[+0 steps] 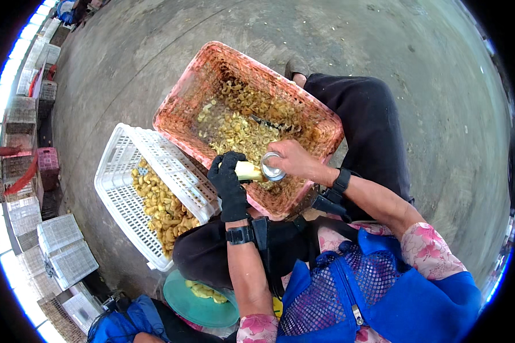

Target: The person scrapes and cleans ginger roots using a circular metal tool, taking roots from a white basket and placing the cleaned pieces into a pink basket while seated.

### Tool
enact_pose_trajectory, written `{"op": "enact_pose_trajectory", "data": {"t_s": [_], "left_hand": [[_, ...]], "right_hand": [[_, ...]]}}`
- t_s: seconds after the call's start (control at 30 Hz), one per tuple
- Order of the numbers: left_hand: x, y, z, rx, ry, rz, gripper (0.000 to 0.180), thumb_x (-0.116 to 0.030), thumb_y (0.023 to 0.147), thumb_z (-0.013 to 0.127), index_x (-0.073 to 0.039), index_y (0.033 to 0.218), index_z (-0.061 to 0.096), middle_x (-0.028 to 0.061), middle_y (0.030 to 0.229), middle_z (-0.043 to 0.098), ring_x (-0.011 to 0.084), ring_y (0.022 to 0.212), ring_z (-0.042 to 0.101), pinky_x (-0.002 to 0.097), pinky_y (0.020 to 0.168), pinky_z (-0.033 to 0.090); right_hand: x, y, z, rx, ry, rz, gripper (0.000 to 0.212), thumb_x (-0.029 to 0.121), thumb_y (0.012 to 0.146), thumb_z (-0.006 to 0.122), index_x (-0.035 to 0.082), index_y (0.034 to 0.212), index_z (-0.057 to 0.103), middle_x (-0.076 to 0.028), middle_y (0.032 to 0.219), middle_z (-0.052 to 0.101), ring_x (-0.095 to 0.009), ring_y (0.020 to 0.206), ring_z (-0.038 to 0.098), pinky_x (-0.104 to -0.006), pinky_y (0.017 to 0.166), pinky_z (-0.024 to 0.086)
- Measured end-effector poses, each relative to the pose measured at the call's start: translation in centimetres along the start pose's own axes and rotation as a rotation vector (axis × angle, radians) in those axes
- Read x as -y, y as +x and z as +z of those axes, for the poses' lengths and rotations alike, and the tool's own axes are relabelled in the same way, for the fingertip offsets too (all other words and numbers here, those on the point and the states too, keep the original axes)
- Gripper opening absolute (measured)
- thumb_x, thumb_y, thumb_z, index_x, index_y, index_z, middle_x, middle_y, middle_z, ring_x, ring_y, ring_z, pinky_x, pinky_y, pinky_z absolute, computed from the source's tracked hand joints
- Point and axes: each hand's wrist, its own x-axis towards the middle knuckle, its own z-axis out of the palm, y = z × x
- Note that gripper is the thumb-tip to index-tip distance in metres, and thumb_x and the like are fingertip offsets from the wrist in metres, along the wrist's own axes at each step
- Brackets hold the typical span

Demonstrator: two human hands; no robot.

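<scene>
While your gloved left hand (229, 177) has its fingers curled around a pale root (247, 170), your bare right hand (294, 160) has its own wrapped around a round, shiny cup (273, 166). The root points to 3 o'clock out of the glove, and its far end meets or nearly meets the cup's rim; you cannot tell whether they touch. Both hands are above the near part of the pink crate (184, 106), where scraps (234, 134) cover much of the floor.

The likeliest trouble is a slip: the root looks smooth and perhaps damp, so a hard push on the cup could twist it out of your glove and drop it among the scraps. Should the rim skid towards 9 o'clock, it could run into your left fingers, and the glove may not stop a sharp edge. Your right fingers are bare beside that same rim.

Beyond your hands at 12 o'clock, a dark strip (266, 122) lies in the scraps; it may be a blade, so reaching blindly there could cut you. The white crate (120, 200) of brownish roots (163, 206) stands at 8 o'clock, close to your leg, where a shifting knee could jolt it.
</scene>
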Motion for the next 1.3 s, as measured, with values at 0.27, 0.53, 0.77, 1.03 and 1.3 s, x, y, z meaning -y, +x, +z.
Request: {"op": "enact_pose_trajectory", "data": {"t_s": [0.27, 0.53, 0.77, 1.03, 1.3], "left_hand": [[-0.6, -0.9, 0.7, 0.01, 0.033, 0.064, 0.021, -0.018, 0.095, 0.069, -0.003, 0.089, 0.082, 0.0082, 0.093, 0.075, 0.0221, 0.08, 0.075, 0.0378, 0.069, 0.061], [-0.2, -0.6, 0.4, -0.011, 0.011, 0.042, 0.019, -0.018, 0.093, 0.073, -0.003, 0.087, 0.082, 0.0075, 0.089, 0.075, 0.0232, 0.076, 0.075, 0.0387, 0.062, 0.061], [0.9, -0.4, 0.5, -0.079, 0.06, 0.017, 0.012, -0.016, 0.084, 0.083, -0.004, 0.085, 0.082, 0.0098, 0.081, 0.076, 0.0246, 0.065, 0.075, 0.038, 0.053, 0.059], [2.0, -0.2, 0.5, -0.039, 0.066, 0.053, 0.014, -0.018, 0.083, 0.084, -0.005, 0.086, 0.08, 0.0095, 0.078, 0.075, 0.025, 0.06, 0.074, 0.0378, 0.05, 0.059], [4.8, 1.2, -0.8, -0.021, 0.385, 0.229, 0.019, -0.019, 0.091, 0.086, -0.002, 0.088, 0.08, 0.006, 0.079, 0.076, 0.0181, 0.071, 0.073, 0.037, 0.066, 0.058]], "right_hand": [[0.7, -0.3, 0.8, -0.126, 0.191, 0.022, 0.02, 0.017, 0.098, 0.08, -0.002, 0.098, 0.074, -0.012, 0.083, 0.071, -0.021, 0.077, 0.067, -0.0413, 0.071, 0.053], [-1.7, 1.0, 2.3, -0.025, 0.423, 0.08, 0.02, 0.019, 0.1, 0.083, 0.0, 0.102, 0.079, -0.005, 0.086, 0.075, -0.012, 0.078, 0.066, -0.0334, 0.069, 0.054], [-3.3, 1.0, 2.6, 0.057, 0.389, 0.259, 0.02, 0.021, 0.1, 0.086, 0.002, 0.103, 0.081, -0.003, 0.078, 0.073, -0.011, 0.069, 0.062, -0.0334, 0.06, 0.048], [-3.8, 2.1, 0.9, 0.317, 0.381, 0.443, 0.024, 0.026, 0.105, 0.08, 0.003, 0.097, 0.079, 0.001, 0.079, 0.07, -0.008, 0.068, 0.06, -0.0319, 0.059, 0.049], [-3.1, 5.1, 1.3, 0.286, -0.306, 0.154, 0.04, 0.031, 0.086, 0.083, 0.0, 0.111, 0.082, -0.027, 0.099, 0.08, -0.044, 0.091, 0.078, -0.0526, 0.083, 0.061]]}}
